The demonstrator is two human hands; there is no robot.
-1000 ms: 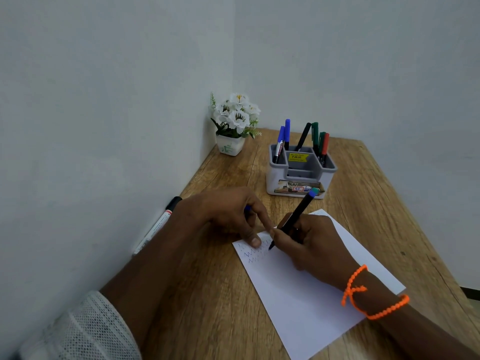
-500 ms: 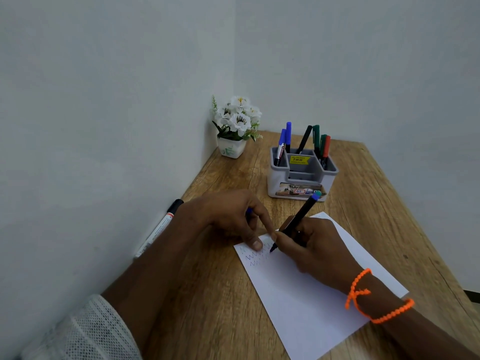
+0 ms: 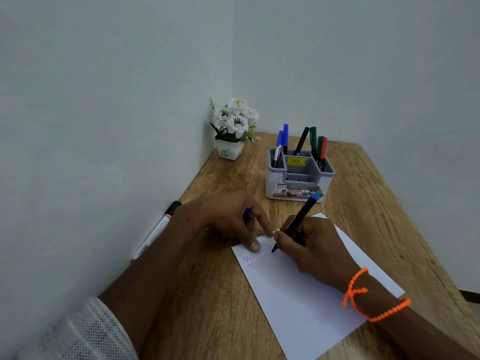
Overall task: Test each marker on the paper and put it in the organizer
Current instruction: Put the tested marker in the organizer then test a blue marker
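Wood-grain table [image 3: 363, 203], smooth rectangular paper [image 3: 311, 302]

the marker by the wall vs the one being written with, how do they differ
The marker by the wall has a white barrel and black cap; the marker in the right hand is black with a blue end. The white one lies flat on the table, untouched; the black one is held tilted, its tip on the paper. The white one looks thicker. Neither is in the organizer yet.

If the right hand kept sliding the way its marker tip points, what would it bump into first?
Most likely the left hand, whose fingertip presses the paper just beyond the marker held by the right hand.
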